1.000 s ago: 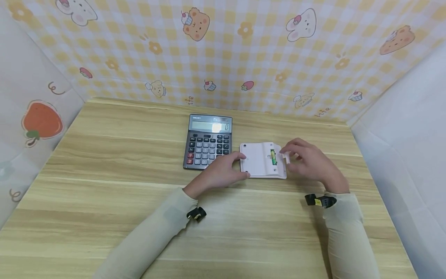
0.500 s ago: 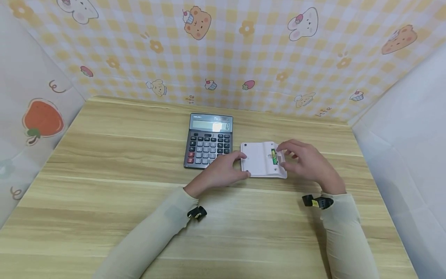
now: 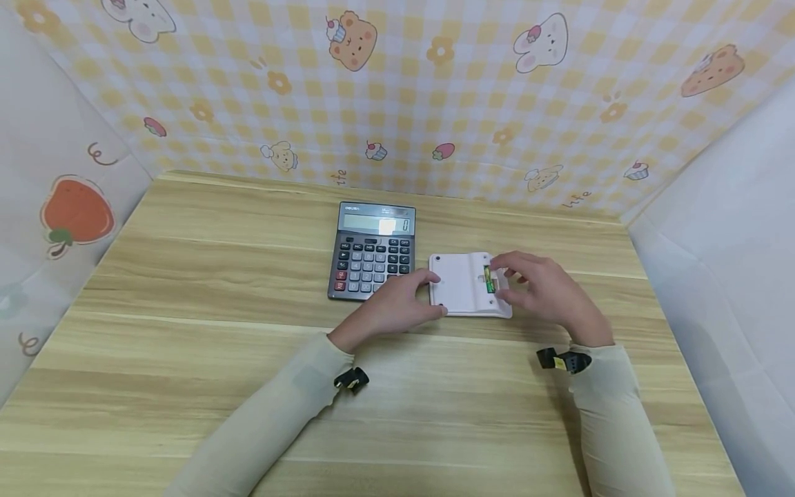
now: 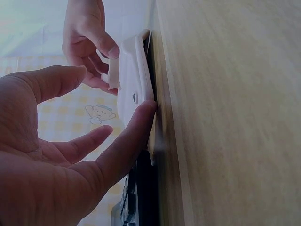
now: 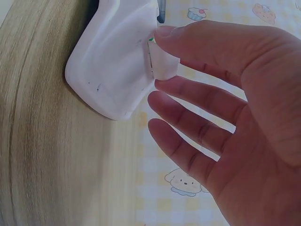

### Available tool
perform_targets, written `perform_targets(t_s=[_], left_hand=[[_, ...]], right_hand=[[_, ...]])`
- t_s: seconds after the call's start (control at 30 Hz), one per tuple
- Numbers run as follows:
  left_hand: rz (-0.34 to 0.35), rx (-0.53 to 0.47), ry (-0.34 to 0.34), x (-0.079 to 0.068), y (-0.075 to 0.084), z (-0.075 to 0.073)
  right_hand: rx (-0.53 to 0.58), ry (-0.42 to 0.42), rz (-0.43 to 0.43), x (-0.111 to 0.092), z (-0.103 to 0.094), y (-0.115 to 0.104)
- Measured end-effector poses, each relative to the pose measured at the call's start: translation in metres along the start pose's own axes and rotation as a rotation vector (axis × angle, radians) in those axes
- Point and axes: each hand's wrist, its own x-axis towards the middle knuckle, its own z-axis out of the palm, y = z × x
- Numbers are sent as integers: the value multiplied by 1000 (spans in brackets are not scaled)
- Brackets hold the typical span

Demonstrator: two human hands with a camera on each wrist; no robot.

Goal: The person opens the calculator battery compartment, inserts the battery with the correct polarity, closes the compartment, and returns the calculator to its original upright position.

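A pinkish-white calculator-like device point(image 3: 456, 283) lies face down on the wooden table, its battery compartment uncovered. A green battery point(image 3: 489, 279) sits in that compartment. At the device's left end, my left hand point(image 3: 400, 301) has its fingers spread; in the left wrist view one straight fingertip touches the edge. Thumb and index finger of my right hand point(image 3: 546, 290) pinch a small white battery cover point(image 5: 165, 63), held on edge at the compartment's right side. The cover's lower edge meets the device; whether it is seated cannot be told. My other right fingers stay apart from the device.
A grey calculator point(image 3: 366, 276), showing 0, lies left of the device, partly behind my left hand. The wooden table point(image 3: 186, 290) spreads around them. A yellow checked cloth point(image 3: 397, 90) hangs along the back, with white cloth point(image 3: 739, 228) on the right.
My right hand has moved slightly left, bringing the battery cover from beside the device to the compartment. The left hand and both devices stay in place.
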Motion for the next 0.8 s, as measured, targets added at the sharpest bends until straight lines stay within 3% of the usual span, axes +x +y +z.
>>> perform_targets(t_s=[0.33, 0.8], left_hand=[[7, 25, 3, 0, 1, 0], [8, 30, 3, -1, 2, -1]], right_hand=[[3, -9, 33, 0, 1, 0], [33, -18, -55, 3, 3, 7]])
